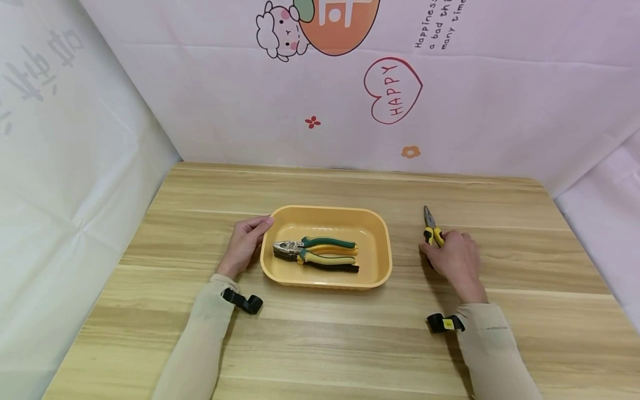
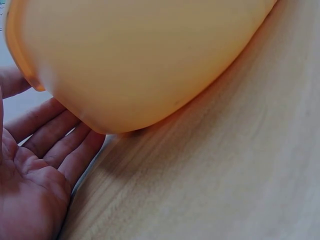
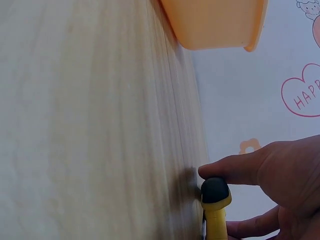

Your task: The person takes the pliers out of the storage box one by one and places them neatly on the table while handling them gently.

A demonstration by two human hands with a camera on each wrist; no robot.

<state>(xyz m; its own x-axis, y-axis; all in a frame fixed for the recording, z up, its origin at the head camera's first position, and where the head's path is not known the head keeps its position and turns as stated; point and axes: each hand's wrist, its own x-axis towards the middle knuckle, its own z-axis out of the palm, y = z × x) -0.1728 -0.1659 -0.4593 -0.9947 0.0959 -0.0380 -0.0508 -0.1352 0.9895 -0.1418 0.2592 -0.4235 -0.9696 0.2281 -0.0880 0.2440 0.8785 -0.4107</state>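
Item: one tub (image 1: pixel 372 244), yellow-orange, rounded corners, standing on a wooden table (image 1: pixel 340 339). Contents: pliers (image 1: pixel 325 259) with green and yellow handles, heads toward the tub's left end; whether one pair or more, stacked, is hard to tell. Attendant at the tub's left end: left hand (image 1: pixel 245 244), fingers nearly straight against the outer wall, thumb at the rim; no firm clasp shows. Item: one pair of long-nose pliers (image 1: pixel 431 225), yellow and black handles, to the right of the tub and apart from it, nose tip about level with the far rim. Attendant right of the tub: right hand (image 1: pixel 456 258), pinching the long-nose pliers between thumb and fingers. Hazards, as judged: held by the rear alone, the long-nose pliers could droop or twist, their nose being heavy and unsupported; a low pass could snag the tub's right rim; the light left-hand contact might let the tub skid if bumped. Position to grip: handles within the right hand, nose projecting beyond the fingers, away from the person; contact with the table cannot be made out.
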